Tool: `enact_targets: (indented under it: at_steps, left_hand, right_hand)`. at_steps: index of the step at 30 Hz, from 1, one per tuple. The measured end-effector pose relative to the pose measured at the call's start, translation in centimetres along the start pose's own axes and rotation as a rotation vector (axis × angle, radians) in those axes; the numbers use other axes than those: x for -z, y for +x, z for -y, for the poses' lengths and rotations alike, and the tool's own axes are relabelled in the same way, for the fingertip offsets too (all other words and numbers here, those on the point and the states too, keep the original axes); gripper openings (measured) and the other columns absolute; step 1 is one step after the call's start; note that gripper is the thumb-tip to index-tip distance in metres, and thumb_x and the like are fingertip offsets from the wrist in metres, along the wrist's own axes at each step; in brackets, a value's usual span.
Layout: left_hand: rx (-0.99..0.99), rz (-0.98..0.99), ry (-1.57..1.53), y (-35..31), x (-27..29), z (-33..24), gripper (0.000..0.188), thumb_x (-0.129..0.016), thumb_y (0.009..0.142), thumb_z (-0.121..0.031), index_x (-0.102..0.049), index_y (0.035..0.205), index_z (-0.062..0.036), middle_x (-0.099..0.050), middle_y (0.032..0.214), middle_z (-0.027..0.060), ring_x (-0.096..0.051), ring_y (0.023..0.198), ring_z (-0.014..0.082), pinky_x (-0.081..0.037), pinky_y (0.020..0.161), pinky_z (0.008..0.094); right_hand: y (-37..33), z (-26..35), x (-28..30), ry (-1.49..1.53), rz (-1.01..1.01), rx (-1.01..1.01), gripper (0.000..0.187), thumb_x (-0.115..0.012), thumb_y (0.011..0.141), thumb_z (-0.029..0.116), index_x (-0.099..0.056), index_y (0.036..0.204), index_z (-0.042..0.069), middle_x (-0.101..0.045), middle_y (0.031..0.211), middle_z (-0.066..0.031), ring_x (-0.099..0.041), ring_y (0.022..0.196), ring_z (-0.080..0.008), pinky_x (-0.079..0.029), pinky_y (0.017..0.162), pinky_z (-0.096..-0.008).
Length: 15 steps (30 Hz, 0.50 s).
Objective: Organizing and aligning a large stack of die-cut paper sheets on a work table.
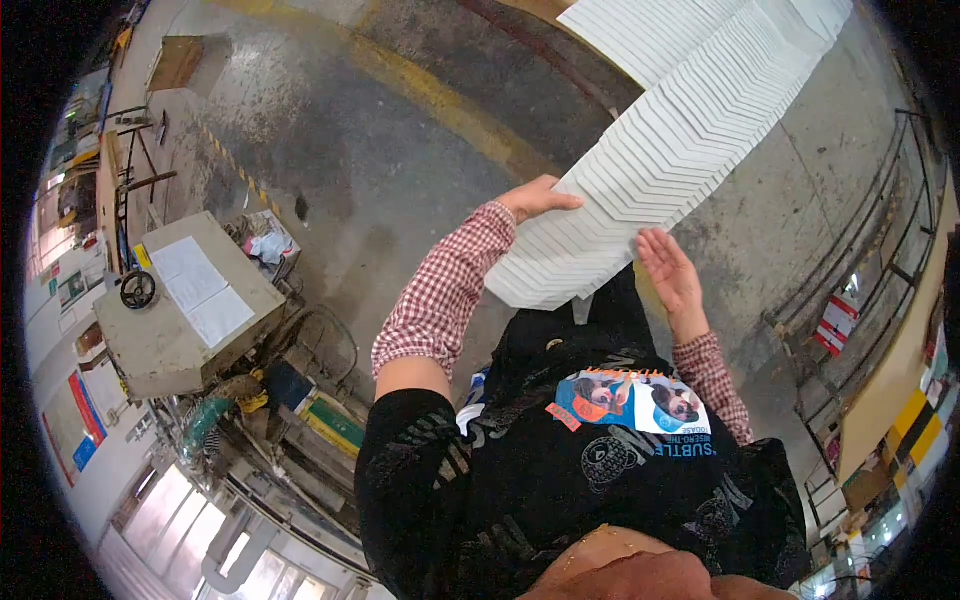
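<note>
A long row of overlapping white paper or card sheets [660, 160], each with an angled edge, slants from near my waist up to the far right. My left hand [538, 198] touches the row's left edge. Its thumb stretches out over the sheets, and the other fingers are partly hidden. On the opposite side, my right hand [672, 278] is open beside the near right edge, fingers extended and palm turned toward the sheets. Whether it touches them I cannot tell. Checked red-and-white sleeve covers [430, 285] are on both forearms.
Left of me stands a beige machine cabinet [140, 340] with a black handwheel [138, 290] and papers [203, 290] on top. Pipes and rails run below it. A metal rack [890, 270] lines the right side. A brown box [175, 63] sits on the far-left floor.
</note>
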<state>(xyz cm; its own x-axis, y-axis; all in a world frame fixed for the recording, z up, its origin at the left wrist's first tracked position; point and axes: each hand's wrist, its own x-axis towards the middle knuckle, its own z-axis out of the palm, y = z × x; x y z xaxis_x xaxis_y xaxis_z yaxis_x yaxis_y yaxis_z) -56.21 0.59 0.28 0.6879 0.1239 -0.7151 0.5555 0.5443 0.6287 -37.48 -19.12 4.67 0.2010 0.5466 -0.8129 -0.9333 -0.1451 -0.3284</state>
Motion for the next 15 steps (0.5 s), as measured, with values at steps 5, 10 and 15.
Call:
enact_targets:
  at_steps: [5,10,15]
  left_hand:
    - [-0.040,-0.068,0.032,-0.5,-0.6,-0.4,0.052,-0.065,0.074,-0.030,-0.052,0.112,0.0036,-0.056,0.108,0.0138,-0.053,0.099,0.0219,-0.038,0.088,0.0321]
    - [-0.125,-0.024,0.053,0.2,0.2,0.7,0.050,-0.065,0.074,-0.027,-0.052,0.113,0.0018,-0.055,0.110,0.0135,-0.051,0.102,0.0207,-0.038,0.088,0.0319]
    - [-0.155,0.019,-0.031,0.1,1.2,0.6,0.048,-0.066,0.073,-0.027,-0.054,0.111,0.0016,-0.057,0.107,0.0126,-0.052,0.100,0.0201,-0.038,0.088,0.0315]
  right_hand:
    - [2.3,-0.7,0.2,0.157,-0.050,-0.028,0.024,-0.056,0.084,0.019,-0.052,0.095,-0.002,-0.059,0.096,-0.0153,-0.059,0.082,-0.0200,-0.051,0.067,-0.0278]
    - [2.8,-1.0,-0.8,-0.417,-0.151,0.313,0.018,-0.056,0.084,0.019,-0.053,0.075,0.003,-0.060,0.068,-0.0073,-0.050,0.048,-0.0077,-0.040,0.042,-0.0195]
    - [2.9,-1.0,-0.6,-0.517,-0.105,0.386,0.018,-0.057,0.083,0.016,-0.054,0.071,0.003,-0.059,0.064,-0.0069,-0.047,0.044,-0.0069,-0.035,0.040,-0.0190]
